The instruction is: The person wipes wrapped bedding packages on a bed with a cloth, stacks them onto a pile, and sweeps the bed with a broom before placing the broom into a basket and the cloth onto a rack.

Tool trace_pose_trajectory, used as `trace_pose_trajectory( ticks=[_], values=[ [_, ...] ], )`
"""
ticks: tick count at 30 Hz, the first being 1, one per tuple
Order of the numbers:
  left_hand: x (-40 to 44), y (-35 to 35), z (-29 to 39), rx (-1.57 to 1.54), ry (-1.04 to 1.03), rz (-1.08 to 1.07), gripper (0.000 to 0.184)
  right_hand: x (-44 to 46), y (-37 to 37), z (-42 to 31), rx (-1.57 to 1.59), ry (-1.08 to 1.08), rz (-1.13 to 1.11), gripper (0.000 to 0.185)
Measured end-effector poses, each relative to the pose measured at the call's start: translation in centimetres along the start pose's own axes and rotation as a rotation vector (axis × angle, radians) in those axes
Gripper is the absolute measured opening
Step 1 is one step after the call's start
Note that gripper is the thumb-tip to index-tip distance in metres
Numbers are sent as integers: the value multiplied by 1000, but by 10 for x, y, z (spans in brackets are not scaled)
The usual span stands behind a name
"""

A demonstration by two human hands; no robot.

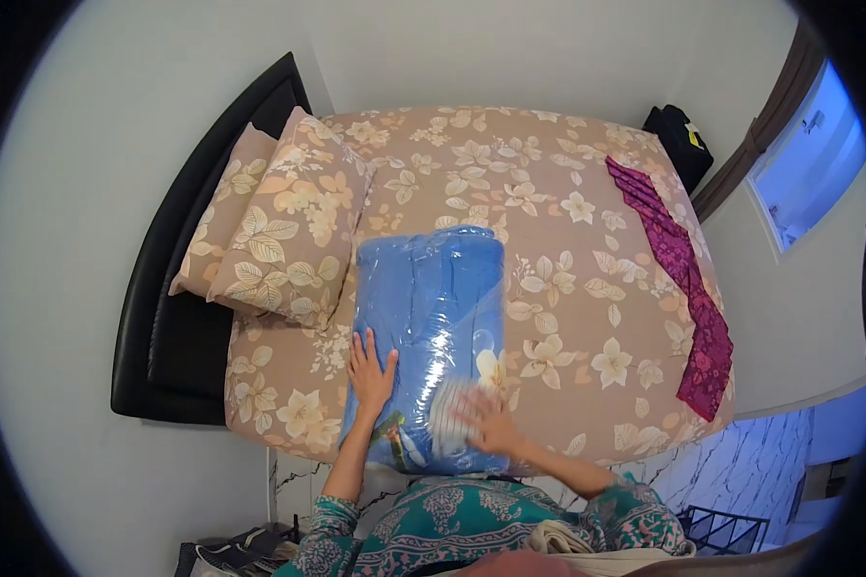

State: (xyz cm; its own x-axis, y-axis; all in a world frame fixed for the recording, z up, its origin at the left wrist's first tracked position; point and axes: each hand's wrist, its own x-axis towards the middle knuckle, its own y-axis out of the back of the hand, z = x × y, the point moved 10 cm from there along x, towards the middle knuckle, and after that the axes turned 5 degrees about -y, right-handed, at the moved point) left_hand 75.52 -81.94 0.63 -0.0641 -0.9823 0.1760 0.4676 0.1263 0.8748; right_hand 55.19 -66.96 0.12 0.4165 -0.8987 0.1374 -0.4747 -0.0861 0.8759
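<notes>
A folded blue blanket [423, 288] in shiny clear plastic lies near the front edge of the bed. My left hand [370, 373] rests on the left side of the plastic, palm down with its fingers spread. Toward the near right part of the package is my right hand [491, 423], smeared by motion. Its fingers lie over a white and grey striped cloth [452, 418], which is pressed against the plastic. A floral print shows at the package's lower corner.
The bed has a brown floral sheet [573, 288], with two matching pillows [289, 221] against a black headboard [178, 337]. A magenta scarf [678, 269] stretches along the right side. A black bag [678, 144] stands beyond the far right corner.
</notes>
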Motion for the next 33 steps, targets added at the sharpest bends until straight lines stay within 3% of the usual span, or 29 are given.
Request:
trace_pose_trajectory(
  ticks=[2, 4, 8, 10, 13, 17, 19, 24, 27, 29, 33],
  values=[
    [3, 0, 4, 4, -7, 4, 69, 47, 31, 53, -108, -196, 158, 64],
    [2, 0, 5, 9, 8, 19, 68, 77, 37, 136, 108, -540, 336, 64],
    [2, -7, 21, 67, -61, -17, 65, 94, 34, 160, 349, -580, 522, 59],
    [-2, -12, 60, 7, -202, -120, 64, 68, 33, 118, 223, -516, 433, 60],
    [-7, -19, 86, 148, -236, -198, 65, -7, 22, 46, 170, -388, 270, 61],
    [-8, -28, 90, 120, -282, -165, 69, -43, 13, 44, 304, -345, 245, 61],
    [-8, -28, 87, 166, -283, -129, 69, -2, 27, 74, 309, -366, 361, 62],
    [-5, -27, 87, 185, -274, -151, 67, 117, 37, 196, 412, -736, 536, 62],
    [-8, -25, 83, 176, -274, -147, 66, 129, 35, 200, 380, -790, 516, 61],
    [-6, -25, 86, 146, -285, -128, 66, 109, 32, 164, 259, -638, 520, 61],
    [-11, -24, 83, 146, -278, -115, 61, 25, 22, 37, -66, -393, 228, 63]
  ],
)
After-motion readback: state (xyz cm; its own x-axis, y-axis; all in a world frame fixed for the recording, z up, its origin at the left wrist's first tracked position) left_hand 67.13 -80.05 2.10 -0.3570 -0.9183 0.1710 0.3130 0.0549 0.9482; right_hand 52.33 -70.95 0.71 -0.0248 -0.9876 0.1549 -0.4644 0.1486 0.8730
